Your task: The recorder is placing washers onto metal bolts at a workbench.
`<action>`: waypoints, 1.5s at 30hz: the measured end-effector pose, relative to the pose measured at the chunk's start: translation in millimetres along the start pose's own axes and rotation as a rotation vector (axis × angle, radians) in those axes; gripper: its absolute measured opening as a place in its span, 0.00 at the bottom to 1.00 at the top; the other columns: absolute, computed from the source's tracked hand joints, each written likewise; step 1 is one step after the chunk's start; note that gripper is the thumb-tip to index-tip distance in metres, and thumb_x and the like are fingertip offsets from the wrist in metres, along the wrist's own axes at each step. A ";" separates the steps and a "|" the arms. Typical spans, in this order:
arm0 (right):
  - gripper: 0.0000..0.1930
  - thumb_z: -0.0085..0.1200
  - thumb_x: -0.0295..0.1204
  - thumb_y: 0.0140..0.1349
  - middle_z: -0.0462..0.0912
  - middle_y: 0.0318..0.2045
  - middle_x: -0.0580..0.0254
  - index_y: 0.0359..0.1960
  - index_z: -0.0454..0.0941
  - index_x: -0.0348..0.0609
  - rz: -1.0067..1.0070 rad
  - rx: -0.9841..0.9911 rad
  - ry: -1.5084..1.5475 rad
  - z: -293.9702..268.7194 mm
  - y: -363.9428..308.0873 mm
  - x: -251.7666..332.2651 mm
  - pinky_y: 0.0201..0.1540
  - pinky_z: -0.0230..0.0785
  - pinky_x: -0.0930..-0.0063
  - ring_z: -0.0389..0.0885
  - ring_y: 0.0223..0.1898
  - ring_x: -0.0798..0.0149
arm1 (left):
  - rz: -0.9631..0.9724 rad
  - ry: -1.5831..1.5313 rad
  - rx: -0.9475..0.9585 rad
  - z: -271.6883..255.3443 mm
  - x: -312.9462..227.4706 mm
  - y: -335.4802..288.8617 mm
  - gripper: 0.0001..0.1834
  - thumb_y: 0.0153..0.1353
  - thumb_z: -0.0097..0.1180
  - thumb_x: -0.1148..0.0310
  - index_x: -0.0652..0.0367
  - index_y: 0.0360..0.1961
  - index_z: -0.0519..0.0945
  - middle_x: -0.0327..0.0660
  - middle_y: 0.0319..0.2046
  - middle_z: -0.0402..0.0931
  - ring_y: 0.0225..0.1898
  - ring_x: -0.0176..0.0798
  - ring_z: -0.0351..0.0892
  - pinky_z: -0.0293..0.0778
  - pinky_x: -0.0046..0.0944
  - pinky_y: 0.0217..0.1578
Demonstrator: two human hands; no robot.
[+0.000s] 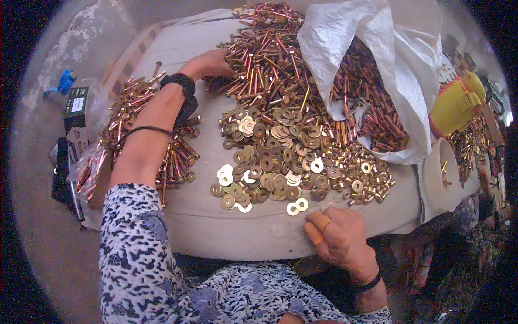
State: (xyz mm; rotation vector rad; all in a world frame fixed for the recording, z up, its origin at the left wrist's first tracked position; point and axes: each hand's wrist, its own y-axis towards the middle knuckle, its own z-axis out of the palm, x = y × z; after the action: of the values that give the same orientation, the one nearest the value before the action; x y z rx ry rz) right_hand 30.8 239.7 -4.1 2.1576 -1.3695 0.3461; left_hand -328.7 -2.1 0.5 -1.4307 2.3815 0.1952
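Note:
My left hand (211,65) reaches to the left edge of a large heap of brass-coloured bolts (270,59). Its fingertips are lost among the bolts, so their grip is hidden. Closed and curled, my right hand (341,233) rests by the near edge of the cloth-covered surface (216,232), with orange covers on two of its fingers. Whatever it may hold is out of sight. Just beyond it lie two loose washers (297,206). Many flat washers (275,162) are spread in front of the bolts, and small nuts (369,181) are gathered to their right.
Another pile of bolts (175,156) lies on the left, partly under my left forearm. A white woven sack (402,81) with more bolts stands at the right. Beyond it are a yellow plastic container (458,102) and a white tub (440,178). A dark box (76,113) sits far left.

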 end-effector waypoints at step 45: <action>0.07 0.56 0.27 0.46 0.67 0.17 0.59 0.27 0.72 0.44 -0.023 -0.055 -0.082 2.9 -10.8 2.6 0.21 0.62 0.63 0.70 0.19 0.54 | -0.293 -0.301 -0.140 -11.2 -66.9 -63.3 0.12 0.40 0.58 0.67 0.69 0.19 0.76 0.42 0.15 0.72 0.14 0.33 0.70 0.64 0.34 0.14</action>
State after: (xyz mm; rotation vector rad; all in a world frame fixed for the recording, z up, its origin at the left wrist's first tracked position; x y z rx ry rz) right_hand 41.4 239.6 -8.6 2.1615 -1.3816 0.2115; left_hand -247.3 19.5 39.5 -1.6608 1.9270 0.4721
